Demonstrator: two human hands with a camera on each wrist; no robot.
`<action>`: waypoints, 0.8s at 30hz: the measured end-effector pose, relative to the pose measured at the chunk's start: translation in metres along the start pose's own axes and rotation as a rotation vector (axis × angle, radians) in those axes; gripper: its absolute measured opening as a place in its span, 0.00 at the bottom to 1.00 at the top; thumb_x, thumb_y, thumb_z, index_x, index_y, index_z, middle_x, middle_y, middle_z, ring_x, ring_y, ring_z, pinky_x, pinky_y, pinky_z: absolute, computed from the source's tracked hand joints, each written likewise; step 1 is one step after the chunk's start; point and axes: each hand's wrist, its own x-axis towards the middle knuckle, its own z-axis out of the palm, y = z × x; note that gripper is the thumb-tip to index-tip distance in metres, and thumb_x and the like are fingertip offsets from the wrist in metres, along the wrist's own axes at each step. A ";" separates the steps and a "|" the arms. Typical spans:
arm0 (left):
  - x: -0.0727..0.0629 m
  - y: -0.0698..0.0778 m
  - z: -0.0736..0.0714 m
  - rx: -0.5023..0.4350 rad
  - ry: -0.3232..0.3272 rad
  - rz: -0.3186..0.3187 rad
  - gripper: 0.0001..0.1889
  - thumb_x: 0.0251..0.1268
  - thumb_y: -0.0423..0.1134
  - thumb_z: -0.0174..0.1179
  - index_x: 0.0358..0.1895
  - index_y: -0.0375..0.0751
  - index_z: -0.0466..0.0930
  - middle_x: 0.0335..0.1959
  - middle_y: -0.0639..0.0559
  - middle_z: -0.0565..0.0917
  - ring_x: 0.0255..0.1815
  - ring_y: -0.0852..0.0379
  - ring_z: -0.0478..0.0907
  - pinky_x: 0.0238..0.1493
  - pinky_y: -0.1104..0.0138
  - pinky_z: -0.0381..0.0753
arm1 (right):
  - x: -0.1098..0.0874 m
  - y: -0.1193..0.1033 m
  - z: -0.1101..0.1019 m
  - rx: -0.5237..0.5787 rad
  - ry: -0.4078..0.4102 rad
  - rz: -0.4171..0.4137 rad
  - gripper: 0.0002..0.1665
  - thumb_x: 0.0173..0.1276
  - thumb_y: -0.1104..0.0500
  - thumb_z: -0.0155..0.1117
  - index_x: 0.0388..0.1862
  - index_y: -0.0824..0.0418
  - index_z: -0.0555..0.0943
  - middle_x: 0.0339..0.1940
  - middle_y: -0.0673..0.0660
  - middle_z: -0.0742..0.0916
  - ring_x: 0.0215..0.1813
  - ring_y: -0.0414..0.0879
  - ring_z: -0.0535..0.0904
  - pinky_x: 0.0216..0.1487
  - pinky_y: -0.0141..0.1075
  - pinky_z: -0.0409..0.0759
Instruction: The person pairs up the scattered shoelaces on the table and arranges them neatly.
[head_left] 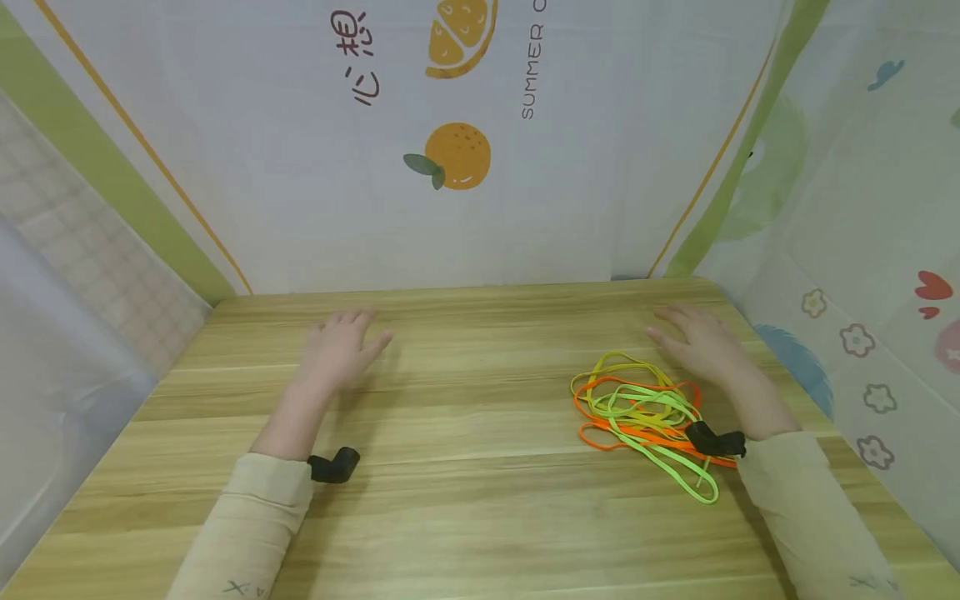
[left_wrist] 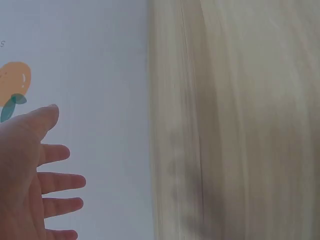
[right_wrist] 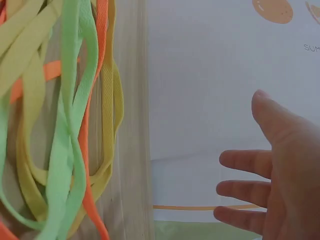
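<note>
A tangle of flat laces (head_left: 645,412) in orange, yellow and light green lies on the wooden table (head_left: 480,500), right of centre. My right hand (head_left: 693,343) rests palm down just beyond and right of the tangle, fingers straight, holding nothing. In the right wrist view the laces (right_wrist: 65,125) fill the left side and the right hand (right_wrist: 280,165) shows spread fingers. My left hand (head_left: 341,348) lies flat on the table at the left, far from the laces, fingers straight. The left wrist view shows the left hand (left_wrist: 30,170) with fingers spread and nothing in it.
A printed sheet with oranges and lettering (head_left: 457,158) hangs as a wall behind the table. More curtain panels close off the left (head_left: 67,275) and right (head_left: 862,250) sides. A black camera mount (head_left: 335,465) sits at each wrist.
</note>
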 end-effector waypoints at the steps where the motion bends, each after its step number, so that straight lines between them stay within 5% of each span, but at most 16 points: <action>1: 0.000 0.002 0.000 -0.005 -0.001 0.003 0.40 0.72 0.65 0.34 0.73 0.35 0.55 0.70 0.32 0.60 0.70 0.31 0.51 0.64 0.37 0.47 | -0.001 0.000 -0.001 0.002 -0.001 -0.008 0.39 0.76 0.39 0.43 0.69 0.68 0.65 0.69 0.73 0.65 0.69 0.72 0.55 0.62 0.69 0.46; 17: 0.002 0.040 0.015 -0.130 0.082 0.107 0.31 0.74 0.57 0.45 0.65 0.34 0.70 0.62 0.36 0.73 0.62 0.36 0.69 0.61 0.46 0.65 | -0.028 0.001 -0.006 0.203 -0.021 0.018 0.35 0.76 0.42 0.46 0.65 0.70 0.69 0.61 0.72 0.74 0.61 0.69 0.67 0.56 0.63 0.64; 24: 0.001 0.063 0.020 -0.209 0.107 0.160 0.28 0.73 0.56 0.48 0.61 0.35 0.75 0.52 0.39 0.81 0.48 0.42 0.79 0.50 0.50 0.75 | -0.035 0.001 -0.008 0.228 -0.026 -0.011 0.31 0.76 0.47 0.50 0.61 0.73 0.73 0.52 0.70 0.81 0.55 0.65 0.73 0.52 0.61 0.69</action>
